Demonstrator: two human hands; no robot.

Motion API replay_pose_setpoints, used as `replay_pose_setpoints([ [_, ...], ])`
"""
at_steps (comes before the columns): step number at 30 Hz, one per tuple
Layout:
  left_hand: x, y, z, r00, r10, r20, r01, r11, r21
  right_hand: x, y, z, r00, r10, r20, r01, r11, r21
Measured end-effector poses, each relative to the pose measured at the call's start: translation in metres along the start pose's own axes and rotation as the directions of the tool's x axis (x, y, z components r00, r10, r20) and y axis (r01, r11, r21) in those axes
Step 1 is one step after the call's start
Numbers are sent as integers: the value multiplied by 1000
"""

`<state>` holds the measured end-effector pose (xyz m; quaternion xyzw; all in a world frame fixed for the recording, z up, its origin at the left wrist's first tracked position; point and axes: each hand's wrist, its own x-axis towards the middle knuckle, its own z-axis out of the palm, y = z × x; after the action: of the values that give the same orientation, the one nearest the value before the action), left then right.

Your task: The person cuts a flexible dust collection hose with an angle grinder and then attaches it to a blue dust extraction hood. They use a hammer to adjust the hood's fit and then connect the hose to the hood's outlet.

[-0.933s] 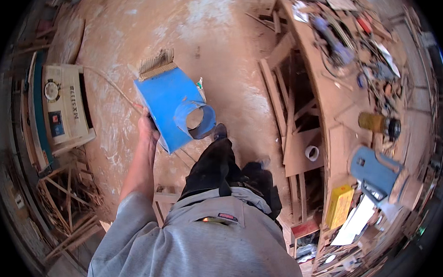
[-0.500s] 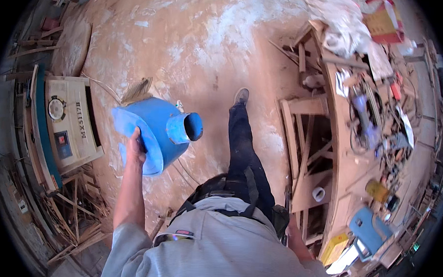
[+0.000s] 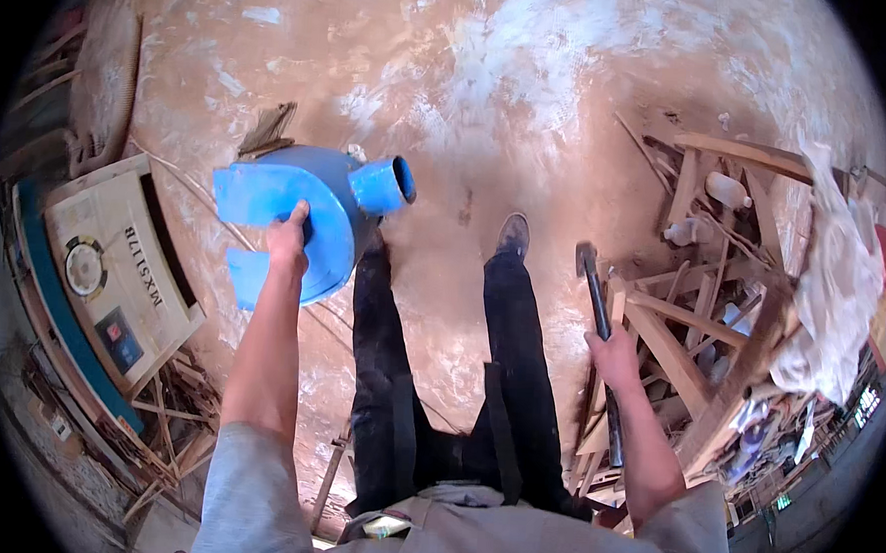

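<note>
My left hand [image 3: 287, 240] is closed on the edge of an opening in the flat face of a blue drum-shaped housing [image 3: 329, 246], thumb on its face. A short round pipe stub [image 3: 380, 184] juts from the housing to the right, its dark mouth showing. Something tan and bristly [image 3: 267, 130] shows behind its top left; I cannot tell if it is attached. My right hand [image 3: 615, 358] is wrapped round the dark shaft of a hammer [image 3: 596, 293], its head pointing away from me. The fingers under the housing are hidden.
On the left stands a cream and teal machine [image 3: 103, 269], with scrap wood below it. To the right is a wooden bench frame [image 3: 679, 354] with loose sticks and plastic bottles [image 3: 728, 190]. White plastic sheeting [image 3: 833, 287] hangs over the bench. The dusty floor [image 3: 452, 107] lies ahead.
My right hand has come up from beside my hip, bringing the hammer into plain view. The housing has shifted slightly up and left in view. The bench has slid toward the lower right.
</note>
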<state>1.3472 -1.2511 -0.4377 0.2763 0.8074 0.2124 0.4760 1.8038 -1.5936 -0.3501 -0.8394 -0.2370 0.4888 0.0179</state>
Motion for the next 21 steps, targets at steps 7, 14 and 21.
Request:
replay_pose_setpoints([
  [7, 182, -27, 112, 996, 24, 82, -28, 999, 41, 115, -153, 72, 988, -102, -120, 122, 977, 173],
  [14, 248, -59, 173, 996, 86, 4, -85, 987, 139, 220, -210, 172, 991, -131, -35, 135, 958, 253],
  [21, 261, -69, 173, 992, 119, -40, -89, 893, 441, 270, -235, 221, 972, -228, -57, 233, 907, 351],
])
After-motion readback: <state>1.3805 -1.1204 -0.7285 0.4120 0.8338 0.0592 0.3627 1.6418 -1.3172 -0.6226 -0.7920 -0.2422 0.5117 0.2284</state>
